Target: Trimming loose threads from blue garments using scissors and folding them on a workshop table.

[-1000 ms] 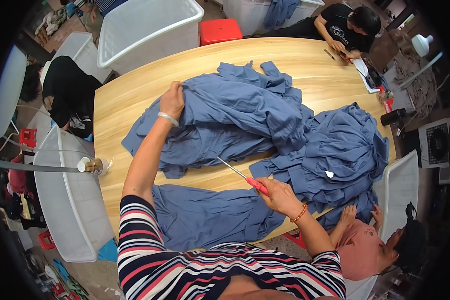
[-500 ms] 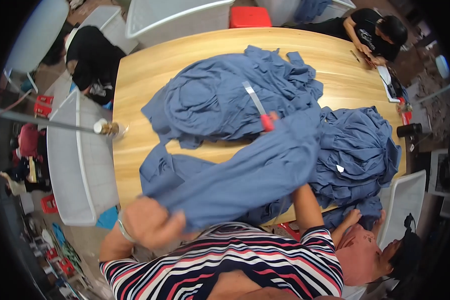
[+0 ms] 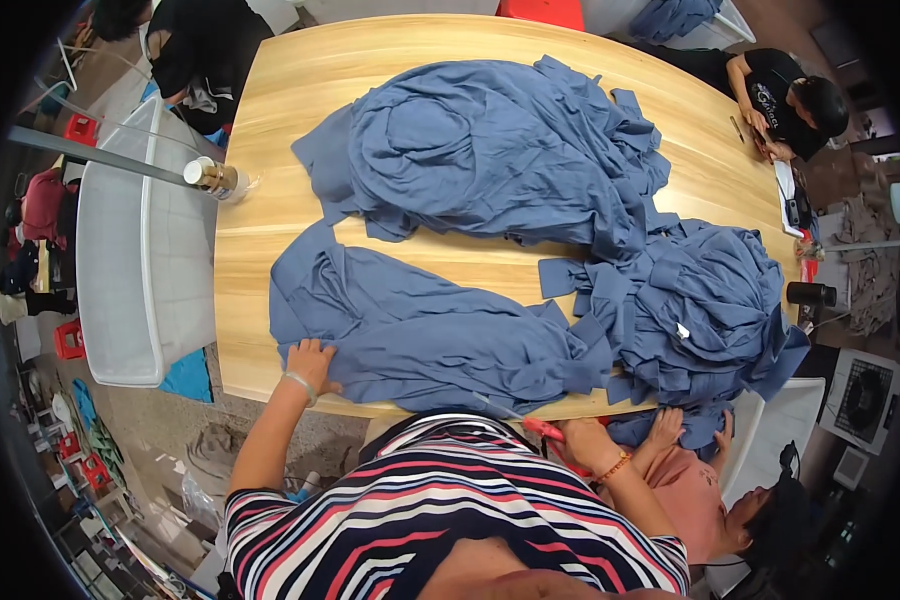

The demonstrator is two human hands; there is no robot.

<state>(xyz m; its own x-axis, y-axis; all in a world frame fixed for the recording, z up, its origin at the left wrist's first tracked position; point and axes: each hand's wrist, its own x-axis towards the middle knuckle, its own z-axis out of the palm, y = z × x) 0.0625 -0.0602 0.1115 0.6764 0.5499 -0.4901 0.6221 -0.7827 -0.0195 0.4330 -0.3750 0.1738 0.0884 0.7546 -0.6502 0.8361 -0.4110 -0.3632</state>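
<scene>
A blue-grey garment (image 3: 425, 335) lies spread along the near edge of the wooden tabletop (image 3: 245, 250), directly in front of the person in the striped top. The left hand (image 3: 310, 368) rests on its near left end, the fingers extended and slightly apart over the cloth. The right hand (image 3: 587, 445), low beside the tabletop's near edge, has its fingers wrapped around a red-handled bladed tool (image 3: 541, 428), whose slim metal blade points left toward the garment's lower edge.

Beyond the garment, a broad heap of similar cloth (image 3: 490, 150) sprawls across the middle of the tabletop; to the right sits a gathered pile (image 3: 710, 285) with a small white patch (image 3: 682, 331) on it. A black cylindrical container (image 3: 812, 294) is near the right edge. At lower right, a co-worker in a salmon top (image 3: 685, 492) has both hands on more blue-grey fabric (image 3: 702, 428), and a pale plastic bin (image 3: 115, 255) stands to the left
</scene>
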